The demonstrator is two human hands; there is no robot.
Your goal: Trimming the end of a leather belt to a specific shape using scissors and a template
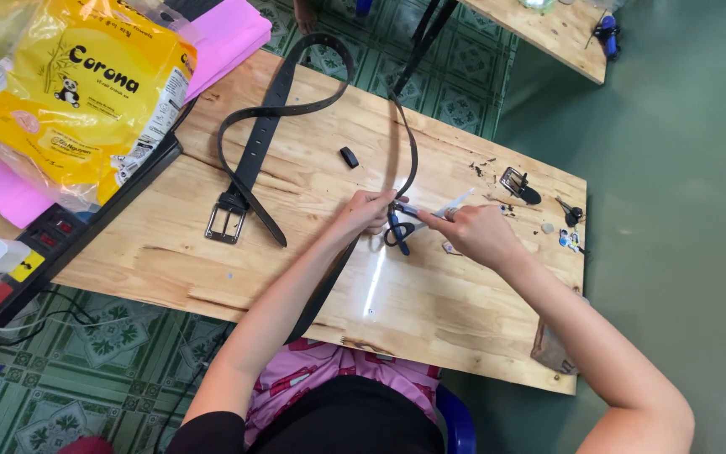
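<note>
From the head cam, the left hand (369, 210) is pinching a black belt (402, 143) near the middle of the wooden table (430, 311), and the right hand (474, 233) is closed around a small tool (447, 206) with its tip touching the belt right next to the left fingers. The belt loops away across the table to its silver buckle (226, 224) off to the left, there's a loose buckle (516, 183) and small scissors (570, 213) near the right edge, and a yellow bag (77, 92) sits at the far left
</note>
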